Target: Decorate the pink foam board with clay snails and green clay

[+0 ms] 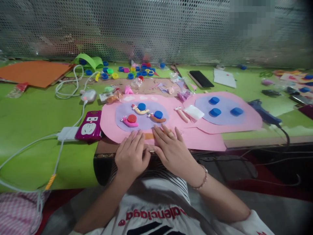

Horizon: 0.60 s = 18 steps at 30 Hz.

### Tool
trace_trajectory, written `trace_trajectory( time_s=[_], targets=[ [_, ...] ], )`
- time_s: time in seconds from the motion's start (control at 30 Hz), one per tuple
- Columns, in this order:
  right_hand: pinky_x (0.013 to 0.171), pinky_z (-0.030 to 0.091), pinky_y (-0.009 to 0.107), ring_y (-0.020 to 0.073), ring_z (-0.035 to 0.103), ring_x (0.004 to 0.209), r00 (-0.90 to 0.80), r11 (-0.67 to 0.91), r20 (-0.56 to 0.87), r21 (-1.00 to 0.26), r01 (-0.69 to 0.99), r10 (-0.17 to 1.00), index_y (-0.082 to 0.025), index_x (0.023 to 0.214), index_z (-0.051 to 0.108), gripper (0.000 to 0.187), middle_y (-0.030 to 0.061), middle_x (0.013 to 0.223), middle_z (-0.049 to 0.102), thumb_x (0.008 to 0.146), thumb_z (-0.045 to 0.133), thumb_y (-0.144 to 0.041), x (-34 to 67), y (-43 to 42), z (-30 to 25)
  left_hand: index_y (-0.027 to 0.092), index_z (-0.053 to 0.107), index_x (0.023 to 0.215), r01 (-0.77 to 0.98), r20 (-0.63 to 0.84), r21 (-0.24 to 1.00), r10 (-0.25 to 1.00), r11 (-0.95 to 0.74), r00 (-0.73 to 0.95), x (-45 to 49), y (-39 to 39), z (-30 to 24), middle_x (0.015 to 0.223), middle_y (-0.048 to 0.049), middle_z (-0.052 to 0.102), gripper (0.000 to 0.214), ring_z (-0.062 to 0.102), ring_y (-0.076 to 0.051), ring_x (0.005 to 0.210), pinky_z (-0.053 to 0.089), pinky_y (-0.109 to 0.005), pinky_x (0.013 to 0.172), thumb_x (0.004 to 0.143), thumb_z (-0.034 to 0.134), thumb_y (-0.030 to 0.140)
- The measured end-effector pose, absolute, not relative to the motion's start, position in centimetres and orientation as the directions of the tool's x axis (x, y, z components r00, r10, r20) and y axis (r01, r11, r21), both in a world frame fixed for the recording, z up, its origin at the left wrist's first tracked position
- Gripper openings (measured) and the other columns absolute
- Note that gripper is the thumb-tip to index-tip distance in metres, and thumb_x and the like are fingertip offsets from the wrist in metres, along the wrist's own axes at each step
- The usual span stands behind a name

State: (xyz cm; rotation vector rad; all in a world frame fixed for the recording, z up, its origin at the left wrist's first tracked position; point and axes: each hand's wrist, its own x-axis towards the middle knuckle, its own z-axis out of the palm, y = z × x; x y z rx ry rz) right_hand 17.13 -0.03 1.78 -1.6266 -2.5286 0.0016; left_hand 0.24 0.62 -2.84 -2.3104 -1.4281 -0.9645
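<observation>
My left hand [132, 151] lies palm down with its fingers flat on the front edge of a pink paper sheet [107, 120]. Beside it my right hand [170, 145] rests flat too, fingers slightly spread, partly over an orange-brown strip [149, 135]. Just beyond, on a lavender oval [122, 109], are three clay snails with bottle-cap shells: a pink snail [130, 121], a cream snail [140, 109] and a brown snail [157, 118]. Right of them lie a cream clay snail body [182, 114] and a white packet [194, 112]. What is under my palms is hidden.
A second pink sheet [251, 111] holds three blue caps. Beside it lies a blue glue gun [264, 112] with its cord. A purple power socket [89, 127] and white cables stand left. Behind are loose bottle caps [138, 69], a phone [201, 79] and orange paper [34, 72].
</observation>
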Motion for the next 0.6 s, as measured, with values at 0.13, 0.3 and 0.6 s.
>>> trace_trajectory(
  time_s=[0.13,0.3,0.6],
  targets=[
    [0.111,0.016,0.052,0.0224,0.022,0.139,-0.422,0.431,0.090,-0.137,0.892,0.902,-0.017,0.143,0.030,0.051,0.0029,0.149,0.029,0.098,0.021,-0.037,17.1,0.1,1.8,0.013,0.059,0.119,0.864,0.648,0.124,0.699,-0.488,0.302,0.1,0.6,-3.1,0.119,-0.0104,0.063,0.044,0.058,-0.027,0.111,0.038,-0.038,0.096,0.079,0.051,0.028],
    [0.111,0.011,0.054,0.0228,0.021,0.139,-0.402,0.411,0.085,-0.157,0.898,0.912,-0.016,0.143,0.029,0.054,0.0036,0.149,0.027,0.097,0.019,-0.043,16.6,0.1,1.7,0.014,0.058,0.121,0.859,0.646,0.142,0.704,-0.492,0.296,0.1,0.6,-3.2,0.119,-0.0105,0.063,0.045,0.058,-0.027,0.111,0.038,-0.038,0.096,0.079,0.050,0.029],
    [0.111,0.013,0.054,0.0222,0.020,0.139,-0.410,0.415,0.069,-0.189,0.890,0.910,-0.017,0.143,0.029,0.053,0.0028,0.150,0.026,0.098,0.020,-0.043,16.1,0.6,1.9,0.013,0.060,0.117,0.868,0.654,0.129,0.699,-0.479,0.288,0.3,0.6,-2.9,0.118,-0.0102,0.064,0.043,0.059,-0.027,0.110,0.038,-0.038,0.096,0.078,0.050,0.027]
  ],
)
